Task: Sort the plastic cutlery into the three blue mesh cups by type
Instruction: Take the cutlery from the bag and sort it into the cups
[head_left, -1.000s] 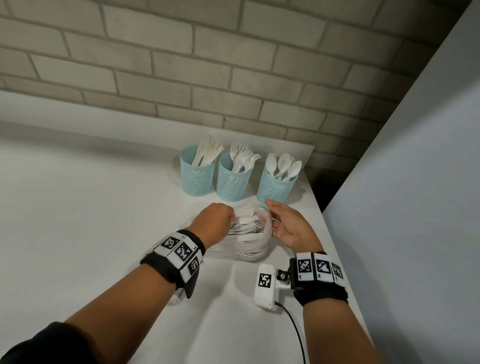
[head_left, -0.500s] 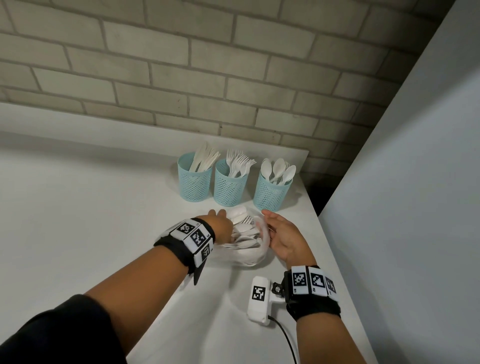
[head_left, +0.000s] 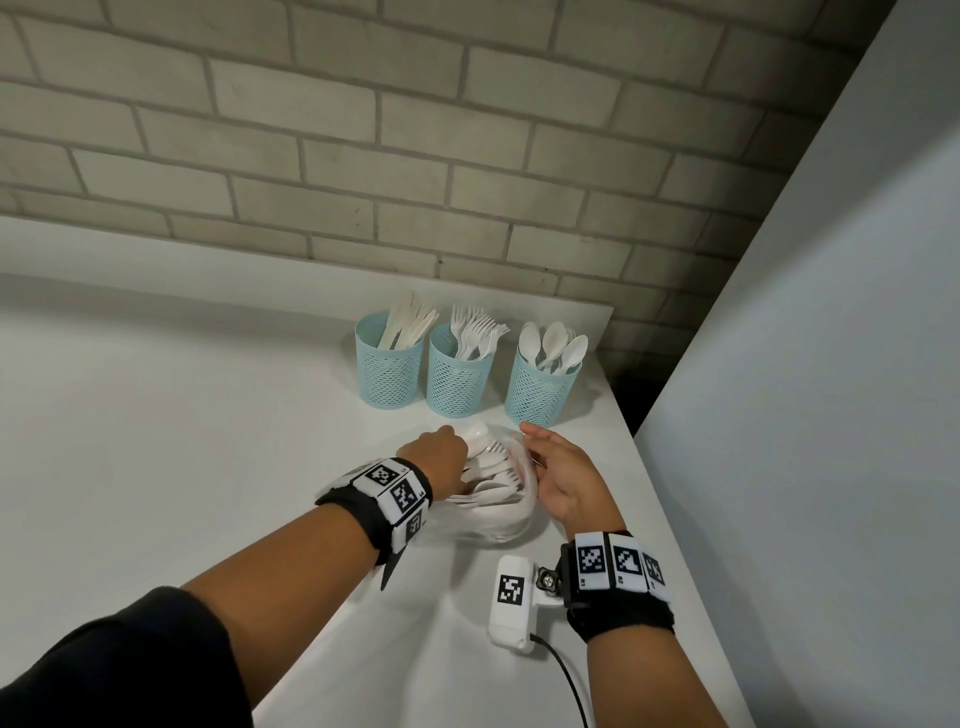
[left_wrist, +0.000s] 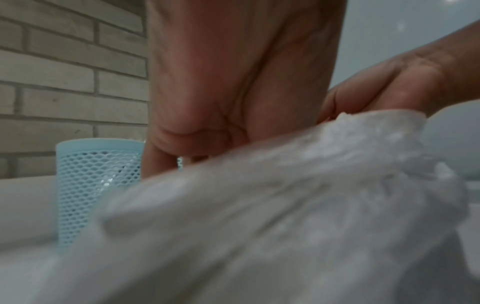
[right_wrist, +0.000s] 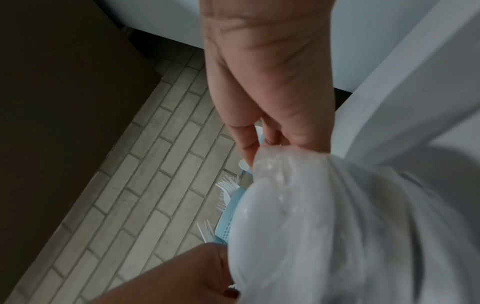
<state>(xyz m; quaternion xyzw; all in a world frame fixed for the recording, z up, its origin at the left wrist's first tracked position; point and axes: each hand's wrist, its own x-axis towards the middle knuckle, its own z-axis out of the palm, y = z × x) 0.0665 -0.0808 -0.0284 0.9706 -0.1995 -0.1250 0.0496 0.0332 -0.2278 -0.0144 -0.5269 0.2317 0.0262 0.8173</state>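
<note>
Hard to make out from the head camera: fingers of the left hand (head_left: 439, 460), sunk inside the clear crumpled plastic bag (head_left: 511, 525) among loose white plastic cutlery (head_left: 491, 478); whether that grip has closed on any piece, impossible to tell. Same doubt from the left wrist camera, with the bag (left_wrist: 259, 216) a blurred pale mass across the lower frame, only palm and finger bases of the left hand (left_wrist: 233, 82) showing above it. Right hand (head_left: 563, 475) at the bag's right rim, thumb and fingers pinching the plastic edge, plain only in the right wrist view (right_wrist: 270, 92) with the film (right_wrist: 324, 216) bunched at the fingertips. On the white worktop (head_left: 182, 441), just behind the bag, three light blue mesh cups in a row: left cup of white knives (head_left: 388, 364), middle cup of white forks (head_left: 459, 371), right cup of white spoons (head_left: 540, 382). Left wrist view: one cup only (left_wrist: 96, 185), contents cut off. Right wrist view: fork tines and slivers of blue mesh past the bag, spoons mostly hidden behind fingers. Grey brick wall (head_left: 415, 130) behind.
</note>
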